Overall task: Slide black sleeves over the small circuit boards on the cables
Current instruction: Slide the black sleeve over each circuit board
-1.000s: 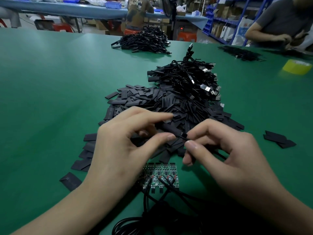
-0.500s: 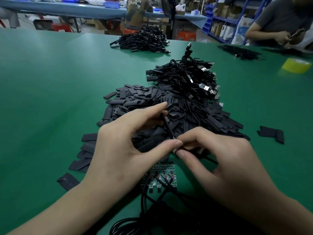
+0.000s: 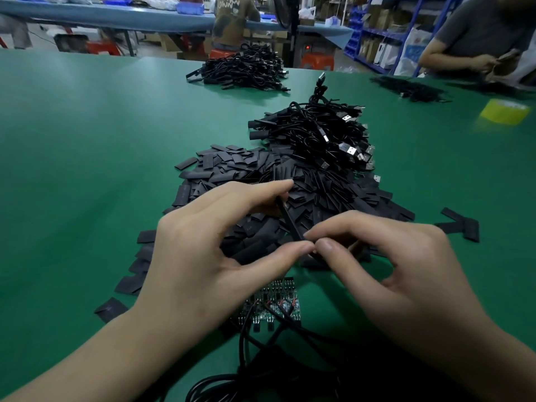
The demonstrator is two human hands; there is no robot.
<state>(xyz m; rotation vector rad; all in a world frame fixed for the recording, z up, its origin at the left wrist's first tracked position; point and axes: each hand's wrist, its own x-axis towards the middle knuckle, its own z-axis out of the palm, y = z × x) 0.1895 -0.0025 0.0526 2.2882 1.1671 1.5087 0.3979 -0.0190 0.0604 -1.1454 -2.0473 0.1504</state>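
**One sleeve, two pinching hands**

One black sleeve [image 3: 291,224] is held tilted between the index fingertip and thumb of the left hand [image 3: 203,256]. Its lower end is pinched by the thumb and index finger of the right hand [image 3: 391,271]. Whether a board lies inside cannot be told. Beyond the fingertips a heap of sleeves [image 3: 319,187] is spread, too many to be counted. Below the thumbs one row of circuit boards [image 3: 275,300] is partly hidden by the left hand.

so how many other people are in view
2: a person in a brown top at the far blue table, a person in a grey shirt at the top right. More may be hidden.
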